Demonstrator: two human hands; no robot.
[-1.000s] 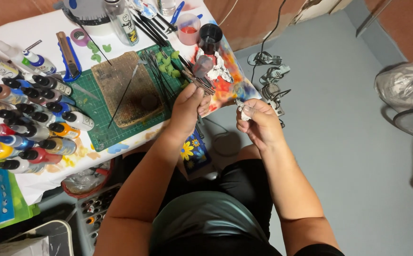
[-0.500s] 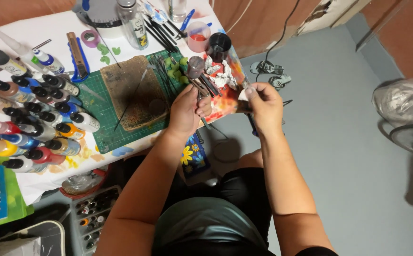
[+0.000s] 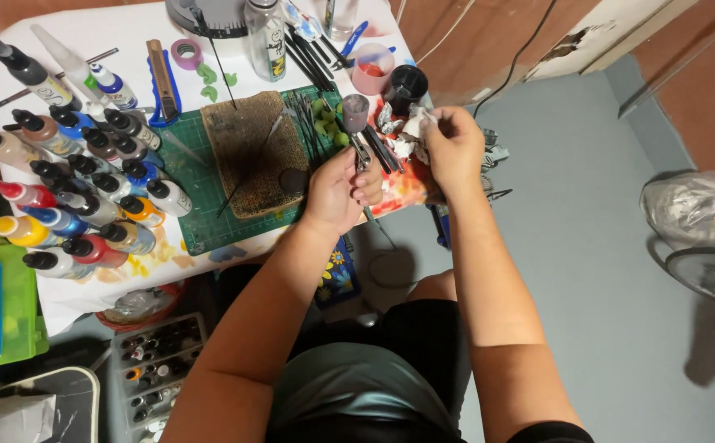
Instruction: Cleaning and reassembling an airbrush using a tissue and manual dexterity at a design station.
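We see paint bottles along the desk's left edge; our left hand grips a tool, and our right hand pinches white paper.

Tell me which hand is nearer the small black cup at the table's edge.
Right. The right hand sits just beside the black cup, slightly below it. The left hand is farther off, lower and to the cup's left.

Grey floor beside white-covered table.
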